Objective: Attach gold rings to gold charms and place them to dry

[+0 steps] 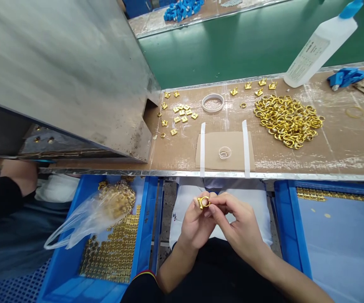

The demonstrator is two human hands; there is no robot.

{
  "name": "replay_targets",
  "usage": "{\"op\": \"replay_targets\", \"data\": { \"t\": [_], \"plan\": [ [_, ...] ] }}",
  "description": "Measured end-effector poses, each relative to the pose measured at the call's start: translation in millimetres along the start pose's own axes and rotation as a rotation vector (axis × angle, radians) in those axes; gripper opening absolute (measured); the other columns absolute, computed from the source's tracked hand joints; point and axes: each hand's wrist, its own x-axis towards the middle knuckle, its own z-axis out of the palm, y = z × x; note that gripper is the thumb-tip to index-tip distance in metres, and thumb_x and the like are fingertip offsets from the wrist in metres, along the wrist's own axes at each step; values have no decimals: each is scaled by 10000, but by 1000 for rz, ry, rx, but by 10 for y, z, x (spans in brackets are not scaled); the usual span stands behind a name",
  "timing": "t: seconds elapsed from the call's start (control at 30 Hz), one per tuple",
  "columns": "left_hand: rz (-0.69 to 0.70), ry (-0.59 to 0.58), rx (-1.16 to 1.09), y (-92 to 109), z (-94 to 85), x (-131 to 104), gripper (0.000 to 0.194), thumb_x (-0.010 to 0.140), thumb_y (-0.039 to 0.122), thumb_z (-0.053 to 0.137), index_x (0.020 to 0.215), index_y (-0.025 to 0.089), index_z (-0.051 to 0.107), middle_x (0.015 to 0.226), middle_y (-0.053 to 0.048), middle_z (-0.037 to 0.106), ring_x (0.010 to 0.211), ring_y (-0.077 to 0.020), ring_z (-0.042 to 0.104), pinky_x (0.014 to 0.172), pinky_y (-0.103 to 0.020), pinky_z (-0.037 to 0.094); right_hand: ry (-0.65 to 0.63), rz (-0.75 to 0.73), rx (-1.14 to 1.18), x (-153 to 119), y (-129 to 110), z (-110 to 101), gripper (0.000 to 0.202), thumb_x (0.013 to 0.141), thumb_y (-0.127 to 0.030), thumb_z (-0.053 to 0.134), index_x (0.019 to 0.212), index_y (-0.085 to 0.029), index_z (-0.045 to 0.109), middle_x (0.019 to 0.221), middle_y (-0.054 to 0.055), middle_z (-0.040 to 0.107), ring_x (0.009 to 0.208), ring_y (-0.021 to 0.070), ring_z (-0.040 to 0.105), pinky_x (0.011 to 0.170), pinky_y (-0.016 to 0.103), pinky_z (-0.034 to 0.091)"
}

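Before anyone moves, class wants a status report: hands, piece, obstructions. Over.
Left hand and right hand closed on gold ring, held below bench edge. Nothing visible between camera and ring. Over.

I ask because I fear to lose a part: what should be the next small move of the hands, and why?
Perhaps bring the gold ring over the taped cardboard: the left hand and right hand hold it outside the table's front edge, where a slip might drop it.
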Motion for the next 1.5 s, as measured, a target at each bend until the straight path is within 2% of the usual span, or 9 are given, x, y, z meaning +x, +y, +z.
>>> {"op": "replay_targets", "data": {
  "t": [0.1,0.23,0.3,0.4,0.57,0.87,1.4,1.5],
  "plan": [
    [321,-16,251,-39,-90,5,541,787,629,771,660,195,473,676,34,379,613,-125,350,611,-283,377,-71,41,97,3,-8,-50,117,988,-271,632,1067,-212,696,869,43,731,671,157,658,634,282,581],
    [720,-36,522,-4,-184,15,405,887,460,741,668,199,522,635,29,415,600,-127,378,571,-280,319,-213,203,413,-8,-25,-84,269,957,-378,708,1171,-216,688,949,55,737,804,171,706,758,308,614],
    [850,-57,626,40,-216,16,367,903,415,733,674,201,543,614,27,435,592,-126,392,578,-291,312,-253,288,571,-13,-21,-80,313,930,-395,747,1182,-220,682,968,54,739,856,168,718,797,308,619],
    [950,-87,719,92,-266,9,351,891,451,742,696,208,580,599,26,456,580,-129,402,587,-307,305,-288,345,738,-12,1,-62,331,896,-374,795,1171,-232,675,984,43,747,887,152,728,831,294,619],
    [990,-86,779,123,-291,-14,383,864,527,747,688,214,614,584,23,462,556,-131,397,570,-315,291,-301,355,741,-2,27,-42,329,885,-398,803,1136,-232,670,955,32,749,864,155,729,815,305,620],
    [943,-138,764,159,-233,-26,403,855,581,730,690,227,634,574,31,445,560,-129,410,563,-299,329,-311,279,678,-13,53,-55,358,924,-396,762,1214,-238,626,1002,51,757,827,156,717,775,314,604],
    [871,-275,710,170,-308,-28,311,868,523,747,799,233,658,629,23,479,628,-140,460,587,-290,376,-325,201,699,-4,28,-41,331,937,-298,759,1238,-262,625,976,14,711,775,105,661,729,233,567],
    [885,-307,707,183,-303,0,308,834,505,789,892,234,654,674,33,497,645,-129,475,604,-268,395,-305,114,644,-21,45,-50,364,951,-309,741,1285,-267,600,1007,35,716,778,120,669,714,244,584]
  ]
}}
